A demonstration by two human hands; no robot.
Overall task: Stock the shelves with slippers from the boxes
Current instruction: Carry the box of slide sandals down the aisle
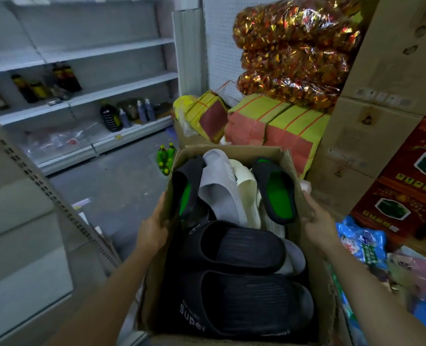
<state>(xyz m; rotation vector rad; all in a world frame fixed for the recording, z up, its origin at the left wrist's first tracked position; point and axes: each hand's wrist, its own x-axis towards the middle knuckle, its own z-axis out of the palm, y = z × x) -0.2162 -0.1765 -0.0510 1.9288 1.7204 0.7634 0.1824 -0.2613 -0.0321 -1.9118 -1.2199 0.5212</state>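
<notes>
The box (pixel 234 156) sits straight ahead and below, its long axis running away from the person, and both hands hold it by its side walls near the far half. The left hand (pixel 154 227) is flat against the outside of the left wall, thumb hooked over the rim; the right hand (pixel 318 222) grips the right wall with fingers curled on the edge. Neither hand is nearer: they flank the box evenly, so the load looks carried between them.

Inside lie the slippers: two black ones (pixel 234 278) lie crosswise at the near end, a grey one (pixel 219 188) and a cream one (pixel 246 188) stand on end further in, and a black-and-green pair (pixel 276 191) leans at either side.

The shelves (pixel 102 76) lie to the left and ahead, well apart from the box, across a stretch of bare floor (pixel 122 191). Some bottles (pixel 129 113) stand on them, but most tiers look free. By my judgement the box must swing left toward them before any slipper is taken out.

To the right, stacked cartons (pixel 381 96) and wrapped bundles (pixel 276 123) crowd close, leaving little room on that side.
</notes>
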